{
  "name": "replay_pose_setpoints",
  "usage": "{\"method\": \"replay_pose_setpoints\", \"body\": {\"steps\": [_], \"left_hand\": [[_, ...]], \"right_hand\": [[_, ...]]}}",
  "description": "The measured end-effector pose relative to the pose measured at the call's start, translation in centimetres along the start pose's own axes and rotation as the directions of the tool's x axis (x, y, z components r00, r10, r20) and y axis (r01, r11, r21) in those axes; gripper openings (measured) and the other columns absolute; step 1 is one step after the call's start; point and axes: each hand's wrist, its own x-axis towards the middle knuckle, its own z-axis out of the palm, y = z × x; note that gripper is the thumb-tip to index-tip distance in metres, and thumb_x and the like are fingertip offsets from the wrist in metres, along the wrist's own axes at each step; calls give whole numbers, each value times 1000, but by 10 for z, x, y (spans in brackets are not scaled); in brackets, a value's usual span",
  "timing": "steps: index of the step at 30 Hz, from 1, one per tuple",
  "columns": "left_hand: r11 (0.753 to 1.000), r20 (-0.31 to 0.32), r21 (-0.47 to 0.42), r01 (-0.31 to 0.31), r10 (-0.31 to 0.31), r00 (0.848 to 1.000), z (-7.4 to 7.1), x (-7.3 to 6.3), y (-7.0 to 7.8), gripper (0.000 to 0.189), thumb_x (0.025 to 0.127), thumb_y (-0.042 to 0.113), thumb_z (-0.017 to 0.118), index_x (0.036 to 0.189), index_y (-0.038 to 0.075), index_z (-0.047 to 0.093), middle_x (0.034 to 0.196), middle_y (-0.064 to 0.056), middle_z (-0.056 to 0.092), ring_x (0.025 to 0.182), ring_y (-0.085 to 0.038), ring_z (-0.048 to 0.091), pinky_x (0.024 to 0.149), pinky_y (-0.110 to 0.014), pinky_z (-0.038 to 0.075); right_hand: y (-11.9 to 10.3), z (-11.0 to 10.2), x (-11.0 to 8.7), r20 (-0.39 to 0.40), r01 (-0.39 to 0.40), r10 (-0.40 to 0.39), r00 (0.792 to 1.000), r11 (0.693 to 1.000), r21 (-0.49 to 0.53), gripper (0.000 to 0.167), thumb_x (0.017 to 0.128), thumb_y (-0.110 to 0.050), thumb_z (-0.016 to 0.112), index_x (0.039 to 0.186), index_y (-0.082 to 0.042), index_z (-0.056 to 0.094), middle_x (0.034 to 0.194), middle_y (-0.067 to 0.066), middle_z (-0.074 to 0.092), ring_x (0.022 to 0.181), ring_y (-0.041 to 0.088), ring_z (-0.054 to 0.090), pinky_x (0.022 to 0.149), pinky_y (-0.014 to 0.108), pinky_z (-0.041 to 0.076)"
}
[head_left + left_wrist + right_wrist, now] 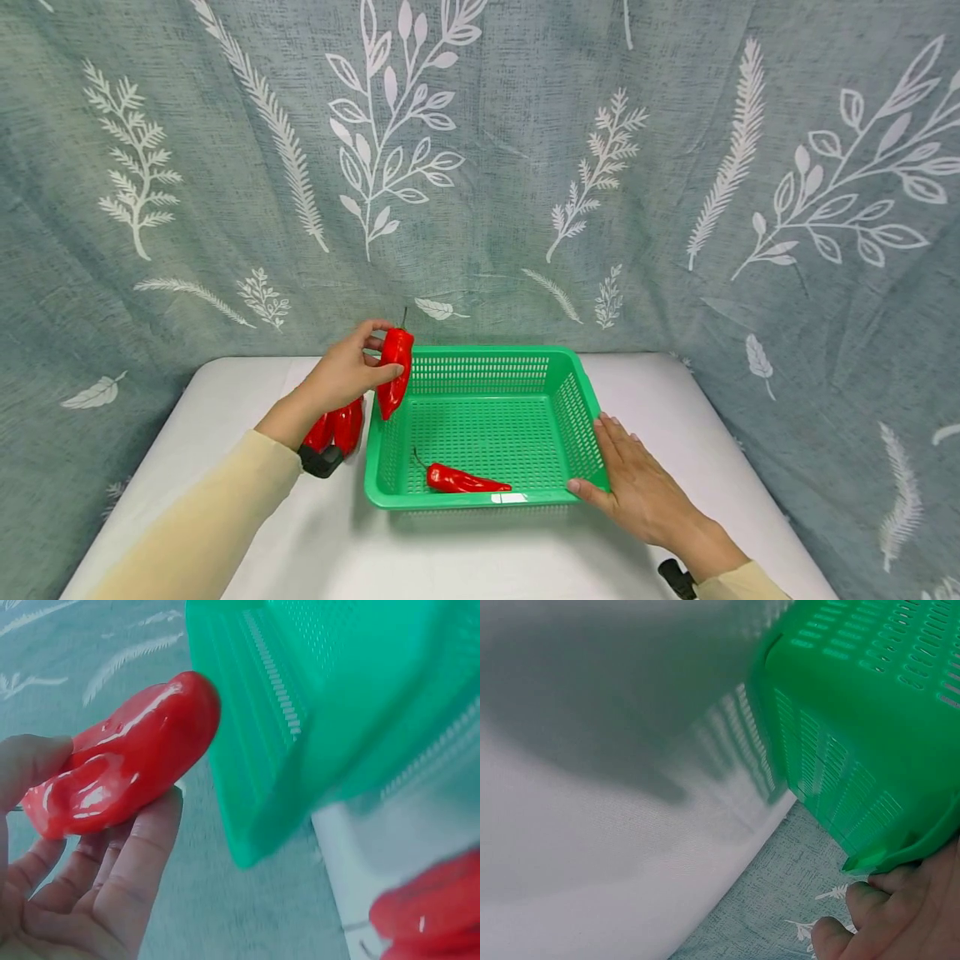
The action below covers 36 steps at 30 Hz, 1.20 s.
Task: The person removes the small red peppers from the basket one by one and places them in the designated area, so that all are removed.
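A leafy curtain [510,208] hangs behind the white table [450,567]. My left hand [347,371] pinches a red pepper [397,367], nearly upright, by the far left corner of the green basket [423,502]; my outstretched right hand [641,483] touches its right side.

head: high, facing forward-down; wrists: close-up; all share: green basket [483,427]

Basket [483,433] sits mid-table [465,558], hanging cloth [495,208] right behind the table. One loose pepper [461,480] is in the basket, up against the near side. A couple of spare peppers [347,427] are just left of it. Left hand's [347,367] got a held pepper [398,350] by the left rim, right hand's [637,483] at the near right corner.
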Motion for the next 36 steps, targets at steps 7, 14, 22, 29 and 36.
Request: {"method": "replay_pose_setpoints", "body": {"steps": [7, 14, 22, 29, 36], "left_hand": [[998, -35, 32, 45, -44, 998, -32, -15, -15, 74, 99, 31, 74, 159, 12, 36, 146, -24, 54, 120, -40, 65, 81, -41, 62], [995, -70, 45, 88, -84, 994, -67, -32, -37, 77, 101, 31, 71, 162, 6, 32, 146, -29, 51, 122, -44, 64, 87, -48, 63], [975, -110, 85, 205, -195, 975, -95, -42, -77, 81, 101, 31, 70, 162, -2, 28, 145, -36, 48, 111, -45, 69, 85, -49, 64], [951, -125, 108, 289, -275, 953, -100, -51, -109, 82, 101, 28, 71, 159, -9, 28, 144, -40, 46, 112, -48, 67, 81, -46, 66], [919, -111, 105, 379, -368, 923, -96, -56, -133, 85, 100, 30, 72, 160, -9, 25, 143, -40, 44, 113, -47, 66, 88, -51, 64]], "right_hand": [[0, 1, -1, -8, 4, -4, 1000, 1000, -6, 101, 102, -66, 55, 163, 8, 24, 171, 28, 22, 159, 46, 24, 124, 64, 29], [2, 1, -1, -13, 14, -14, 1000, 1000, -16, 101, 102, -66, 55, 163, 8, 25, 171, 28, 24, 158, 46, 25, 124, 64, 29], [2, 1, -2, -17, 18, -18, 1000, 1000, -20, 100, 102, -64, 57, 162, 9, 25, 171, 28, 25, 159, 45, 24, 124, 63, 28], [1, 0, -1, -8, 18, -18, 1000, 999, -28, 99, 102, -64, 56, 163, 8, 25, 171, 26, 24, 160, 44, 22, 125, 63, 26], [1, 3, 0, 8, 20, -20, 1000, 999, -43, 100, 102, -67, 53, 163, 7, 25, 172, 25, 24, 161, 43, 19, 126, 63, 24]]}}
